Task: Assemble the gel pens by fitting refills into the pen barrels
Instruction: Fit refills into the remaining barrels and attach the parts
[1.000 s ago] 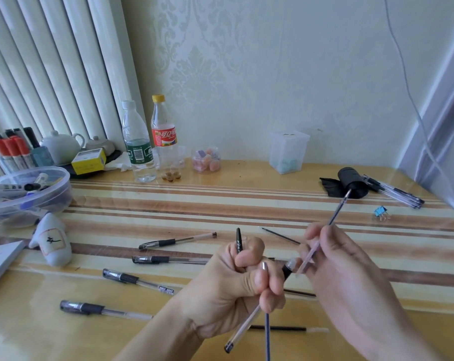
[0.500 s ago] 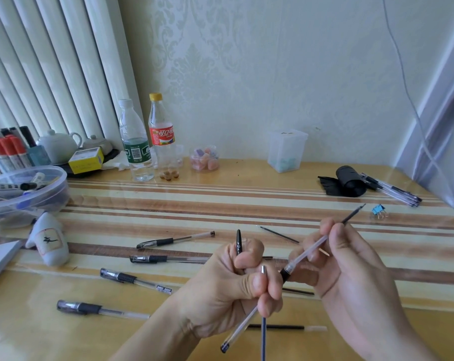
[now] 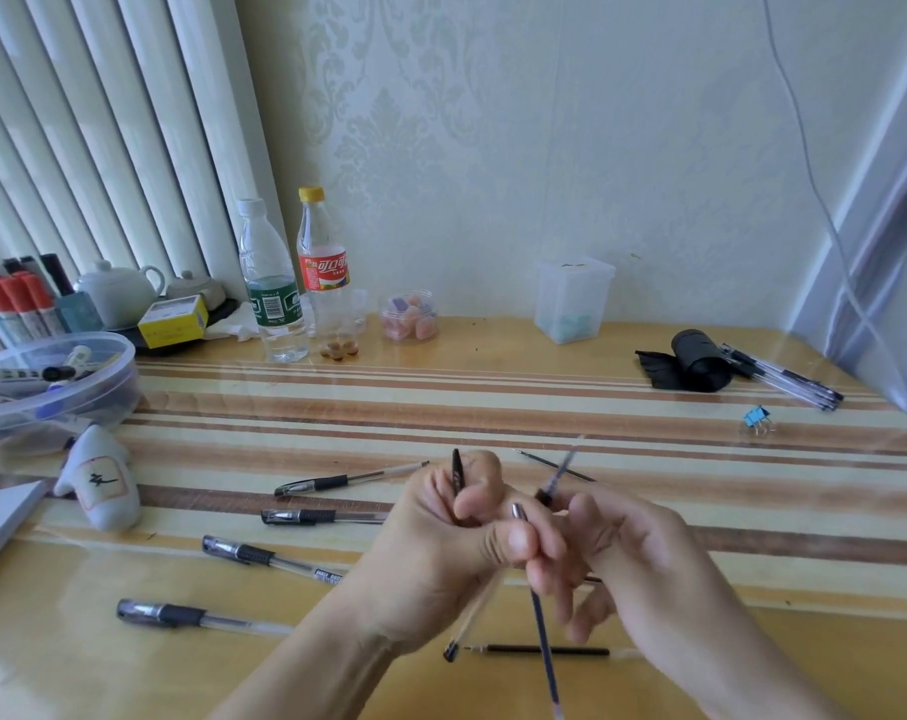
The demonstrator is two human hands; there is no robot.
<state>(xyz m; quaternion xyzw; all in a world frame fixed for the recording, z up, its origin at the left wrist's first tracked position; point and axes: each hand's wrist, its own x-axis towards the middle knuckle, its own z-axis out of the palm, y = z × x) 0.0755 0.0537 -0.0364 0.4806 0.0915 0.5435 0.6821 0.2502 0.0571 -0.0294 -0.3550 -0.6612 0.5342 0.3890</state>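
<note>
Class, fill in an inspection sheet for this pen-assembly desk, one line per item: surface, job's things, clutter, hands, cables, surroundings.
Surface: striped wooden table, glossy.
Job's things: four assembled gel pens lying left of the hands; loose black refill near the front edge; bundle of pens far right.
Clutter: two bottles, sweets jar, clear box, marker tub, teapot, blue binder clip, black roll.
Hands: left hand grips a pen cap, a barrel and a refill; right hand is at a blurred pen, grip unclear.
Cables: thin cord hanging down the wall.
Surroundings: patterned wallpaper, vertical blinds at left.
</note>
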